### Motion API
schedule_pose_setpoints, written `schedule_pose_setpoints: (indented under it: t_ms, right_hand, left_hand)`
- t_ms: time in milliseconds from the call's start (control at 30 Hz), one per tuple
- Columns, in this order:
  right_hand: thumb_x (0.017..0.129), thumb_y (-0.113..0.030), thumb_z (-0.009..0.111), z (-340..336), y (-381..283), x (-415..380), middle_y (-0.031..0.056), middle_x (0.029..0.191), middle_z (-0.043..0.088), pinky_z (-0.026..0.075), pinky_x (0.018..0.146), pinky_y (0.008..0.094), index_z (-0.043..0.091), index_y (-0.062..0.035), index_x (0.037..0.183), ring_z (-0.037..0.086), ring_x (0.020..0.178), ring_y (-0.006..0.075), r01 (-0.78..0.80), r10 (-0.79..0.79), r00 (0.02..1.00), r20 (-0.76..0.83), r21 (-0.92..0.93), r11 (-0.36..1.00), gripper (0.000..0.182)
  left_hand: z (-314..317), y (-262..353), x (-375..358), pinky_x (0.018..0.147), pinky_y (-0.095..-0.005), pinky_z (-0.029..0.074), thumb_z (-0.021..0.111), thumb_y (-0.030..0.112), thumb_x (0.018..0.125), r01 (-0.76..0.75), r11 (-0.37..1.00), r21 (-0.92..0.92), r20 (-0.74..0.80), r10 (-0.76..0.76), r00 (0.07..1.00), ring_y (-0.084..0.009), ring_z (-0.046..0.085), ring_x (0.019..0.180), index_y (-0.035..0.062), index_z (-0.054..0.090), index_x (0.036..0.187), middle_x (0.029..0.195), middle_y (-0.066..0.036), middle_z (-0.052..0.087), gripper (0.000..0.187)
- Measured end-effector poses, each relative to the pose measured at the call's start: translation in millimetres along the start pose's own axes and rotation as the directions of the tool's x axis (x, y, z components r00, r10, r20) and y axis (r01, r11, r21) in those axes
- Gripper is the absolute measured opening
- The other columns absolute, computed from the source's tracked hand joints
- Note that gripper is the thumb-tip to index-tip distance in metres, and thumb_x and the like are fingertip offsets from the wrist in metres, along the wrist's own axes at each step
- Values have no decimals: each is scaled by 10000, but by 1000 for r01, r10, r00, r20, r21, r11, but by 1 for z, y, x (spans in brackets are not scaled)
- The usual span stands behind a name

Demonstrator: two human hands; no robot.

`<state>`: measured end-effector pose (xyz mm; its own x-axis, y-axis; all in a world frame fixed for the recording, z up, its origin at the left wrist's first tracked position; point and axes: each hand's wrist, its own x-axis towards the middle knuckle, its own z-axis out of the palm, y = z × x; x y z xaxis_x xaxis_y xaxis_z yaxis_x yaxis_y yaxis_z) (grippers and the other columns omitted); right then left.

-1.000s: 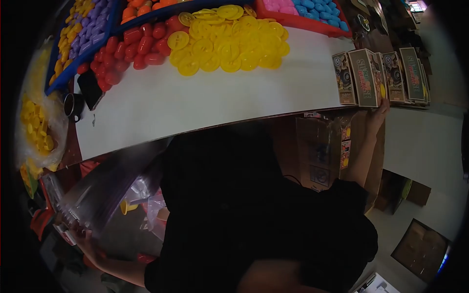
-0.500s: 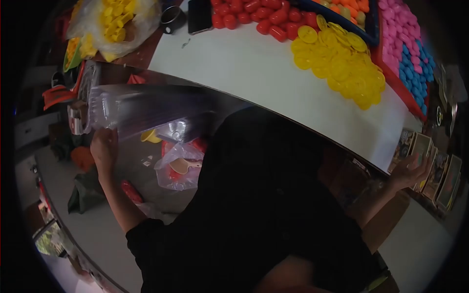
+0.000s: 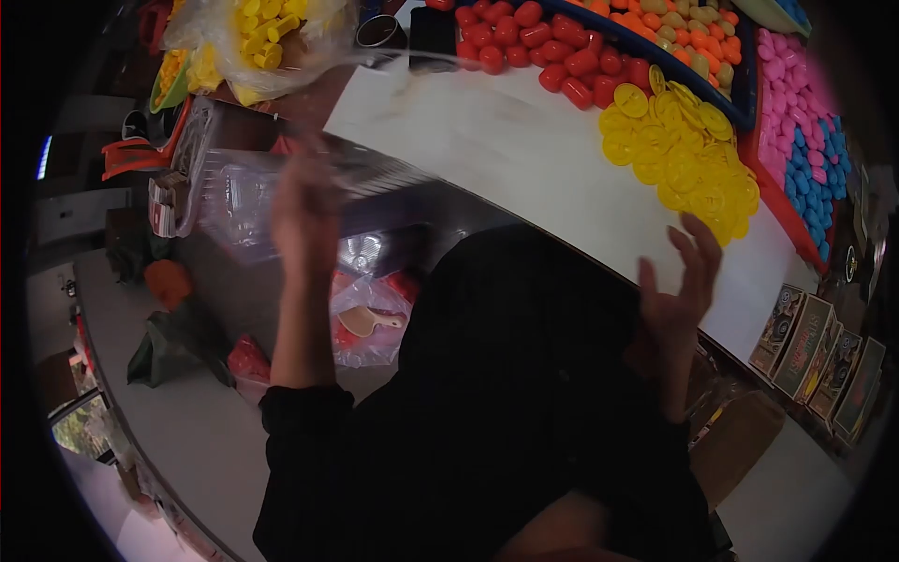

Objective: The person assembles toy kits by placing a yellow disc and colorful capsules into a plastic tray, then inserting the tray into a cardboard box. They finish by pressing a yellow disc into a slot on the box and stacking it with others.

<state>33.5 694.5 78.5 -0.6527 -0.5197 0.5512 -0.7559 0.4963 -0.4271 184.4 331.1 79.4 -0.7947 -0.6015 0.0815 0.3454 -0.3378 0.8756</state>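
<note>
My left hand is raised at the near edge of the white table, smeared by motion, its fingers closed on a thin clear plastic tray. The tray is blurred and see-through, and its far edge reaches over the tabletop. Behind and below that hand lies a stack of clear plastic trays. My right hand hangs at the table's front edge with fingers spread and nothing in them. Just beyond its fingertips is a pile of yellow plastic discs.
On the white table lie red capsule-shaped pieces. A blue tray holds orange and tan pieces; a red tray holds pink and blue ones. Small printed boxes stand at right. A bag of yellow parts sits back left.
My left hand has risen and moved right from the tray stack, bringing a clear tray toward the table. My right hand has moved left from the printed boxes to the table edge.
</note>
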Motion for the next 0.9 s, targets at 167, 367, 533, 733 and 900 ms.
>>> schedule_pose_setpoints:
  t_ms: [167,367,533,733,900]
  right_hand:
    - [688,-232,740,63,-30,5,134,1187,501,318,981,514,543,-57,1091,420,1178,310,31,-84,888,452,123,992,482]
    - [754,-139,665,90,-15,-13,52,998,572,315,987,500,576,-72,984,502,1054,233,73,-53,875,480,-23,997,256]
    - [750,-118,651,74,3,-28,54,913,593,352,966,473,593,-73,945,530,977,227,-67,82,905,418,-50,996,209]
    - [764,-100,627,81,-1,-20,63,885,598,389,937,458,600,-58,927,539,943,231,-99,88,900,426,3,995,171]
    - [771,-83,619,85,1,-7,65,882,598,393,934,455,603,-50,913,539,938,230,-40,20,908,418,40,998,147]
  left_hand:
    - [22,-68,38,896,-296,400,598,131,846,-3,669,743,-92,107,990,-201,488,1023,-25,327,1268,1142,-120,451,525]
    - [-95,-32,273,977,-432,347,790,295,622,-174,357,918,-201,795,572,-364,375,1160,-42,318,1252,1191,-235,409,855]
    - [-217,-24,345,1004,-443,321,707,668,535,710,-79,700,-570,538,621,-334,408,1211,184,222,1403,1330,-193,389,1106]
    - [-223,-41,331,849,-432,457,674,476,696,514,-239,824,-387,426,818,-381,574,1020,80,486,1225,1094,-188,607,686]
    - [-173,-60,295,778,-453,483,659,442,728,377,-466,800,-255,304,918,-384,611,920,41,640,938,929,-197,649,452]
